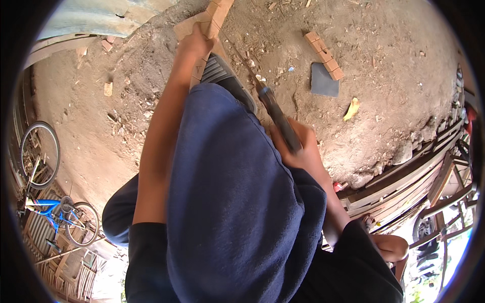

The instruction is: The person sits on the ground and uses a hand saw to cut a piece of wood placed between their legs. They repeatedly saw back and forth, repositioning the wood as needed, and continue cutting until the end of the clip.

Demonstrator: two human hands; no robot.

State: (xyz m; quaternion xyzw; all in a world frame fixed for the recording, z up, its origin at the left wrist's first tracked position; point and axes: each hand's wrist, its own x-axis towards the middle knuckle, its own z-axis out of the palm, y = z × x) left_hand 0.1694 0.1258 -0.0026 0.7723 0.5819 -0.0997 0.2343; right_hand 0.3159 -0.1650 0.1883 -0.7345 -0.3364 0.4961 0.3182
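Observation:
My left hand [194, 45] is closed around a light wooden piece [216, 17] marked with crosswise lines or cuts, at the top of the view. A wider wooden piece [188, 29] lies against it. My right hand [298, 144] grips the dark handle of a tool with a long, thin, narrow blade [275, 113]. The blade points up and left, apart from the wood; its exact kind is unclear. Between the hands, a black ridged object [220, 73], perhaps a sandal, shows partly beyond my dark blue-clad knee [227, 177].
On the dirt floor [268, 30] lie another scored wooden piece [323, 54], a dark grey sheet [324, 83] and a yellow scrap [351, 108]. A blue bicycle [48, 212] stands left. Stacked planks [399, 187] and another person's bare leg [391, 247] are at right.

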